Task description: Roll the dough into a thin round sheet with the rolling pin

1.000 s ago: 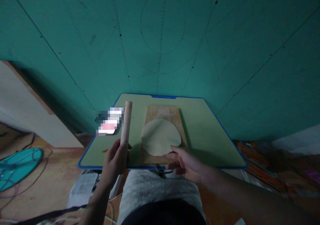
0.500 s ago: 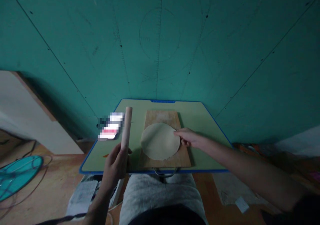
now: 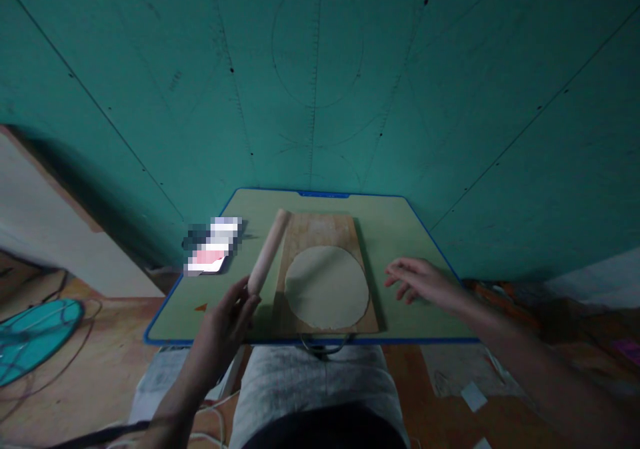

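A flat round sheet of dough [image 3: 327, 286] lies on a wooden board [image 3: 324, 229] on a green, blue-edged table [image 3: 400, 236]. My left hand [image 3: 225, 326] holds the near end of a wooden rolling pin [image 3: 269, 250], which slants up and right toward the board's left edge. Over the table to the right of the board, my right hand [image 3: 423, 281] hovers with fingers spread, holding nothing and apart from the dough.
A blurred flat item [image 3: 213, 246] lies on the table's left part. A teal wall stands right behind the table. A teal fan guard [image 3: 30, 332] and cables lie on the floor at left. Papers lie on the floor at right.
My right hand let go of the dough's right edge and drew back to the right. The rolling pin tilted, its far end swinging right toward the board.
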The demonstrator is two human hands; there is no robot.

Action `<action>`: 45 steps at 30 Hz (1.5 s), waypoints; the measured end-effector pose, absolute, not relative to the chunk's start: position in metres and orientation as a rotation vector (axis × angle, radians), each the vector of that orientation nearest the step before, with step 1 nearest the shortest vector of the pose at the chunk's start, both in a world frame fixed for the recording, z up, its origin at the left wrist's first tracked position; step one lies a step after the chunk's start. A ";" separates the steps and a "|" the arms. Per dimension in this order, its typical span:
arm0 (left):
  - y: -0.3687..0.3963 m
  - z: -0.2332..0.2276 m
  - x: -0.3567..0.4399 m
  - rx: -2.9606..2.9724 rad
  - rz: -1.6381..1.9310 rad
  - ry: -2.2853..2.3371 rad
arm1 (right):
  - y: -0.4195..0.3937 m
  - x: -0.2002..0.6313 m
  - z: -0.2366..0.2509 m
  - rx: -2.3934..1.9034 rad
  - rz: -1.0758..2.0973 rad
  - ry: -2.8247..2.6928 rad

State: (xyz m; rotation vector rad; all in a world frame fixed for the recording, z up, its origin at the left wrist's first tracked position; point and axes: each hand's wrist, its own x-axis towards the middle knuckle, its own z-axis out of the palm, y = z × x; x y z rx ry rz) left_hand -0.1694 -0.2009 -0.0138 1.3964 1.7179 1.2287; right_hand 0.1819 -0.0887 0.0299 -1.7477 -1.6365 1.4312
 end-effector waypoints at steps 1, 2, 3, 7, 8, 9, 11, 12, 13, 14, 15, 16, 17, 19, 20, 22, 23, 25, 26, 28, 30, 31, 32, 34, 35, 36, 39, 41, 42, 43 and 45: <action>-0.200 -0.010 -0.167 1.585 1.150 1.755 | -0.091 0.181 0.030 -1.674 1.256 -1.700; -0.197 -0.005 -0.164 1.783 1.046 1.765 | -0.094 0.178 0.029 -1.589 1.066 -1.770; -0.193 -0.001 -0.160 1.976 0.921 1.739 | -0.099 0.172 0.026 -1.499 0.871 -1.841; -0.170 0.007 -0.138 2.484 0.505 1.539 | -0.122 0.134 0.009 -1.301 0.342 -2.186; -0.165 0.005 -0.133 2.548 0.467 1.519 | -0.126 0.125 0.003 -1.301 0.285 -2.293; -0.160 0.002 -0.129 2.597 0.466 1.516 | -0.128 0.117 -0.003 -1.315 0.234 -2.386; -0.151 -0.006 -0.123 2.658 0.530 1.575 | -0.125 0.107 -0.013 -1.353 0.117 -2.496; -0.147 -0.010 -0.120 2.674 0.560 1.633 | -0.119 0.105 -0.016 -1.362 0.053 -2.516; -0.142 -0.013 -0.118 2.678 0.565 1.705 | -0.112 0.104 -0.019 -1.364 -0.006 -2.523; -0.136 -0.015 -0.116 2.668 0.541 1.788 | -0.102 0.103 -0.021 -1.362 -0.052 -2.524; -0.128 -0.015 -0.114 2.649 0.497 1.865 | -0.090 0.102 -0.022 -1.363 -0.081 -2.520; -0.118 -0.014 -0.112 2.622 0.445 1.929 | -0.076 0.101 -0.022 -1.372 -0.096 -2.513; -0.105 -0.013 -0.111 2.586 0.403 1.982 | -0.061 0.098 -0.021 -1.391 -0.100 -2.503; -0.075 -0.008 -0.111 2.489 0.332 2.060 | -0.030 0.091 -0.017 -1.457 -0.084 -2.470; -0.060 -0.005 -0.111 2.433 0.293 2.085 | -0.016 0.087 -0.014 -1.495 -0.072 -2.454; -0.035 0.000 -0.113 2.343 0.213 2.110 | 0.006 0.079 -0.008 -1.563 -0.055 -2.421; -0.028 0.001 -0.114 2.317 0.185 2.116 | 0.012 0.077 -0.005 -1.584 -0.055 -2.405; -0.029 0.001 -0.113 2.314 0.192 2.146 | 0.008 0.077 -0.004 -1.581 -0.078 -2.373; -0.038 0.000 -0.112 2.337 0.224 2.163 | -0.001 0.079 -0.005 -1.559 -0.097 -2.359; -0.068 -0.006 -0.110 2.417 0.320 2.175 | -0.031 0.087 -0.012 -1.479 -0.129 -2.351; -0.103 -0.014 -0.108 2.527 0.400 2.069 | -0.069 0.096 -0.019 -1.367 -0.136 -2.386; -0.119 -0.017 -0.109 2.561 0.430 2.017 | -0.086 0.100 -0.022 -1.318 -0.133 -2.400; -0.132 -0.019 -0.110 2.586 0.456 1.966 | -0.101 0.103 -0.024 -1.268 -0.117 -2.414; -0.145 -0.020 -0.114 2.617 0.527 1.839 | -0.120 0.107 -0.025 -1.220 -0.089 -2.404; -0.146 -0.018 -0.117 2.614 0.584 1.780 | -0.124 0.109 -0.025 -1.217 -0.087 -2.382; -0.144 -0.014 -0.121 2.595 0.657 1.736 | -0.125 0.111 -0.025 -1.227 -0.098 -2.355; -0.126 0.003 -0.130 2.422 0.920 1.772 | -0.117 0.126 -0.026 -1.311 -0.187 -2.251; -0.112 0.013 -0.129 2.301 0.997 1.832 | -0.112 0.147 -0.030 -1.407 -0.225 -2.144; -0.106 0.015 -0.126 2.291 0.982 1.823 | -0.111 0.159 -0.032 -1.461 -0.221 -2.071; -0.102 0.016 -0.120 2.329 0.931 1.774 | -0.110 0.171 -0.034 -1.512 -0.195 -1.990; -0.094 0.012 -0.104 2.511 0.746 1.576 | -0.113 0.194 -0.038 -1.593 -0.079 -1.825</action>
